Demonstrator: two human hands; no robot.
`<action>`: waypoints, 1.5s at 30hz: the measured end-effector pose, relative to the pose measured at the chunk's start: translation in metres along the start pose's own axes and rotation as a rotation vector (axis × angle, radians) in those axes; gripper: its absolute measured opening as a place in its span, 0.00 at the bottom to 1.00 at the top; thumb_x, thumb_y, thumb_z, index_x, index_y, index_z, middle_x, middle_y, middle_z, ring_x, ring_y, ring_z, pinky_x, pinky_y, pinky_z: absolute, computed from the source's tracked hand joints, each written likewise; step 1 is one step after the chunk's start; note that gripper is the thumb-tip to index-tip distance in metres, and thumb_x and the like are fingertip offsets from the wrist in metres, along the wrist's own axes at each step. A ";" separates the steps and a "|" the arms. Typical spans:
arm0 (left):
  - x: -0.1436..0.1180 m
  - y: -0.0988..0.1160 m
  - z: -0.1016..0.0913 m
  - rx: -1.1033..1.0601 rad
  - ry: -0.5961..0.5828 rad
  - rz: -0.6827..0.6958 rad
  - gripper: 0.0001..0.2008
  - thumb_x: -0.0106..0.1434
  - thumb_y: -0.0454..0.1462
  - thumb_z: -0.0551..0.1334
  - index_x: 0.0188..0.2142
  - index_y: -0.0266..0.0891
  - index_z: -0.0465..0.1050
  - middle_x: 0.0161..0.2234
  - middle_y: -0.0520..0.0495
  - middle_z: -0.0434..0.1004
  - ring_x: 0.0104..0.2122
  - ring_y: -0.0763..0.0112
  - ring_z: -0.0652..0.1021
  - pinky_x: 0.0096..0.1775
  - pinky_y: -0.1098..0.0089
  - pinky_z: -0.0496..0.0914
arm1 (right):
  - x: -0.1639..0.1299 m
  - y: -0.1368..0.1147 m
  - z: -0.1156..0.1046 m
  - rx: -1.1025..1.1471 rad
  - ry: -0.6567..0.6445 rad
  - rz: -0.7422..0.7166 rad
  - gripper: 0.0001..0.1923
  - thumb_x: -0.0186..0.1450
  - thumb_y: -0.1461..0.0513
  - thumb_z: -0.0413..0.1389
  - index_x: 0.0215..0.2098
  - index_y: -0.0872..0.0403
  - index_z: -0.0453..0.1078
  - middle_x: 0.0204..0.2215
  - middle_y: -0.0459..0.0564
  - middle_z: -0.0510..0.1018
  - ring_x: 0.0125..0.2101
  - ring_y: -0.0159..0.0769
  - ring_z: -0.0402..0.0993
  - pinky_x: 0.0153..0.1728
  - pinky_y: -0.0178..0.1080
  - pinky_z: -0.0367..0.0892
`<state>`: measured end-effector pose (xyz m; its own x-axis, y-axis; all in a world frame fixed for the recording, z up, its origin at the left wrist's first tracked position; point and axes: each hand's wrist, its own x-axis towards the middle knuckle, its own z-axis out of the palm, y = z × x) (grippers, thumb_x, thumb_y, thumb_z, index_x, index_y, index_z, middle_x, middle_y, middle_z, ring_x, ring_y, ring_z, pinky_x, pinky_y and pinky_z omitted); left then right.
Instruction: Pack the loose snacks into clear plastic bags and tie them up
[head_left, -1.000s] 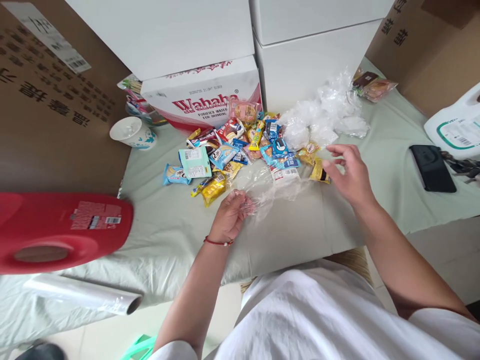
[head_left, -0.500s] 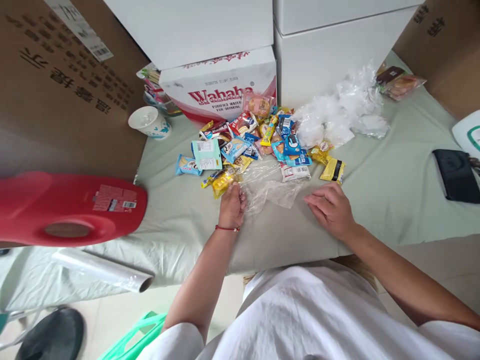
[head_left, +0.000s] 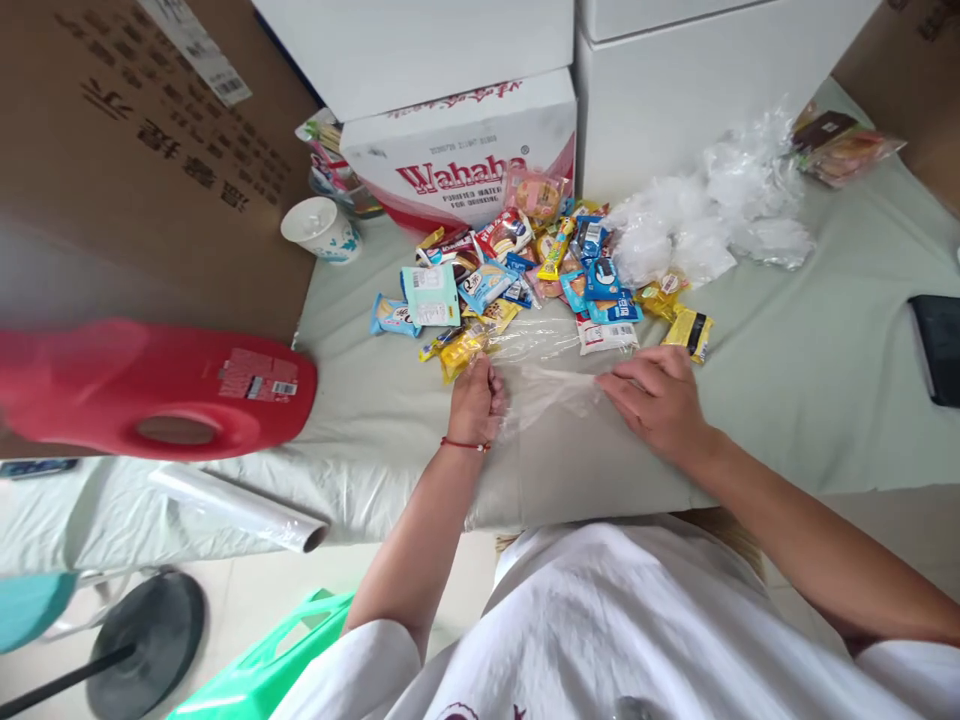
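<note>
Two Hands Spread a Clear Bag Before a Heap of Snacks

A person in a white T-shirt holds a clear plastic bag [head_left: 553, 392] low over the front of a cloth-covered table [head_left: 817, 410]. The left hand [head_left: 474, 400], a red bracelet [head_left: 463, 443] at its wrist, has its fingers curled shut around the bag's left side. The right hand [head_left: 654, 402] reaches in from the other side, palm down, its fingers drawn narrow and pinched on the bag's right edge. The film lies between the two hands, though it is so sheer that its outline is hard to follow.

Just beyond the bag sits a pile of wrapped snacks, with a mint-green packet [head_left: 431, 296] on its left side and a red-and-white packet [head_left: 606, 336] at its front. A yellow packet with a black band [head_left: 688, 333] lies just beyond the right hand. Crumpled clear bags [head_left: 679, 235] are bunched to the right of the pile, while a Wahaha water carton [head_left: 459, 165] stands behind it. A paper cup [head_left: 322, 230] stands near the carton's left end. A red jug [head_left: 262, 385] lies at the table's left, and a black phone [head_left: 937, 348] rests at far right.
</note>
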<state>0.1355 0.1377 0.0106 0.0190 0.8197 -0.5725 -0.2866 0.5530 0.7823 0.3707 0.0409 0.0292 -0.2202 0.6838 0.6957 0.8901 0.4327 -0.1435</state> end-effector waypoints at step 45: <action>0.002 0.016 -0.084 1.061 -0.393 0.994 0.03 0.59 0.36 0.65 0.29 0.48 0.76 0.37 0.44 0.81 0.48 0.52 0.77 0.59 0.48 0.61 | -0.019 -0.015 -0.051 0.256 -0.402 -0.130 0.11 0.70 0.69 0.59 0.42 0.47 0.79 0.37 0.49 0.82 0.47 0.43 0.76 0.49 0.51 0.73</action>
<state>0.0505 0.1362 0.0014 0.5362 0.8066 0.2488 0.4664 -0.5288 0.7091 0.3819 -0.0079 0.0540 -0.5046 0.7651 0.4000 0.7293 0.6257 -0.2769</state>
